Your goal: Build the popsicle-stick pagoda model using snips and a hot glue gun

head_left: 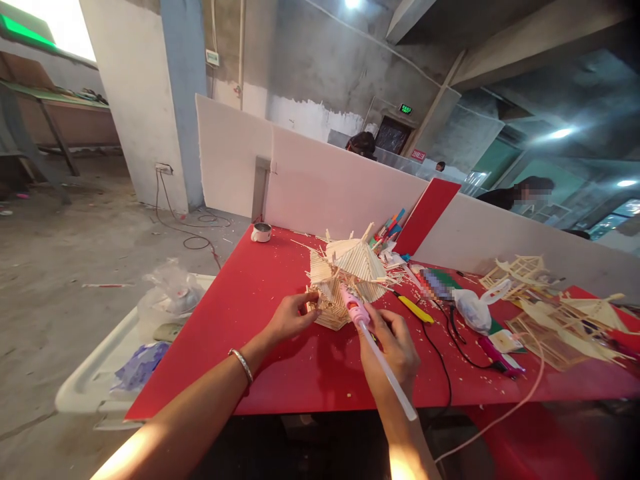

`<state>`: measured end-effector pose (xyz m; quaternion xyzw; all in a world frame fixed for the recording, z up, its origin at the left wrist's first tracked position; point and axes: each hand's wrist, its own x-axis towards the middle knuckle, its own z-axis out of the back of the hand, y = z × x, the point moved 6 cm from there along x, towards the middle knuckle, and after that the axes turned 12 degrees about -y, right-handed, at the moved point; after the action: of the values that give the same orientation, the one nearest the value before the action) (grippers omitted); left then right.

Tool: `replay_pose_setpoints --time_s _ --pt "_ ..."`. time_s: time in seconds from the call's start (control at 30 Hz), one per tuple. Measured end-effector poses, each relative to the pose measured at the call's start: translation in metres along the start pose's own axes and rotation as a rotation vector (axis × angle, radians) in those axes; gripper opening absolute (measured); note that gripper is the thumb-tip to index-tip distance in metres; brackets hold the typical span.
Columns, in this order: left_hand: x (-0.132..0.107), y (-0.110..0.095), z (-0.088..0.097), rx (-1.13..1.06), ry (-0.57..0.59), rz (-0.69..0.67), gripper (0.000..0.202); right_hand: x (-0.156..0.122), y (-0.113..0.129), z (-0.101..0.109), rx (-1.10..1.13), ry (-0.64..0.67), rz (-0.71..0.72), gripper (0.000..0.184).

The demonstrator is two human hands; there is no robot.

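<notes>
A small house model [357,260] built of thin wooden sticks, with sloping stick roofs, stands on the red tabletop [240,300]. My left hand [293,317] grips the model's left lower side between thumb and fingers. In my right hand [393,343] is a pink hot glue gun [354,307], its nozzle pointing at the front of the model under the roof. A long translucent glue stick [390,373] sticks out of the gun's rear toward me. The exact spot the nozzle meets is too small to make out.
Right of the model lie a yellow utility knife [416,309], black cords, a plastic bag [473,310] and a purple power strip [503,357]. More stick models [565,320] stand farther right. A white cup [261,232] sits at the far left corner. White partition boards [325,177] close off the back; people are beyond.
</notes>
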<state>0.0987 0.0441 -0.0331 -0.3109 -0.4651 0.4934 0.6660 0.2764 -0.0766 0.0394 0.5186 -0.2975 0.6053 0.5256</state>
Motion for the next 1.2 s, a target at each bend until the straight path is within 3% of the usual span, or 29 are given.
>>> replay_pose_setpoints --time_s 0.13,0.3,0.5,0.63,0.77,1.0,1.1,1.2 --pt "0.0 0.001 -0.001 -0.008 0.011 0.022 0.05 0.004 -0.005 0.009 -0.045 0.006 -0.043 0.026" --pt "-0.002 -0.004 0.001 -0.008 0.028 0.012 0.046 0.004 0.004 0.01 0.094 0.043 -0.013 0.025" --pt "-0.005 -0.005 0.001 -0.038 0.032 0.016 0.047 0.002 -0.004 0.009 0.018 -0.022 -0.047 0.025" --pt "-0.006 -0.007 -0.002 -0.044 0.068 -0.012 0.045 0.002 -0.007 0.006 0.135 0.019 -0.063 0.026" --pt "-0.007 -0.01 -0.006 -0.072 0.126 -0.072 0.044 0.005 -0.005 0.007 0.132 -0.026 -0.019 0.025" --pt "-0.011 -0.014 -0.012 -0.073 0.193 -0.136 0.04 -0.001 -0.023 0.006 0.154 0.019 -0.246 0.028" --pt "-0.008 -0.012 -0.007 -0.108 0.109 -0.097 0.034 -0.003 -0.027 0.008 0.15 0.035 -0.253 0.028" --pt "0.001 0.002 0.005 -0.139 -0.088 0.04 0.029 0.001 -0.023 0.015 0.147 0.004 -0.236 0.026"
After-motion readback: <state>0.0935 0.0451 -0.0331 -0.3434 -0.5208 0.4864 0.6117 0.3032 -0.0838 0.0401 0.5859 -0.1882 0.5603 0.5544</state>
